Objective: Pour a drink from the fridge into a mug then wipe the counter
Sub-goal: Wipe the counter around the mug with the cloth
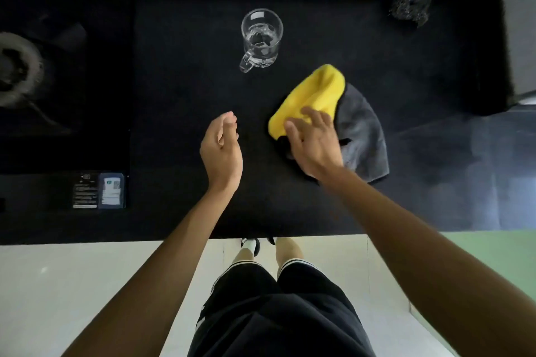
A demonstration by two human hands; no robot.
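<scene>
far left, a gas burner (pixel 17 69) sits in the dark hob, w/ two small labels (pixel 98 191) stuck nr the front edge of the black counter (pixel 174 90). left forearm reaches fwd from the bottom of the view, wrist straight; left hand (pixel 222 151) is over the counter turned on edge, palm facing right, fingers loosely curled inward w/ thumb on top, holding nothing. can't tell if it touches the surface. beyond it and a bit right, the clear glass mug (pixel 261 38) stands upright mid-counter, clear liquid inside, handle pointing toward the person and slightly left; well apart from both hands. right of centre lies the cloth (pixel 316 93), yellow side folded over grey, bunched, flat on the counter, nr the mug but not touching it. right forearm comes in diagonally from the lower right; right hand (pixel 314 145) lies palm down on the cloth's near-left part, fingers straight and spread, pressing not pinching, fingertips on the yellow. far back right, a dark scrubber (pixel 410 4) sits by the wall.
</scene>
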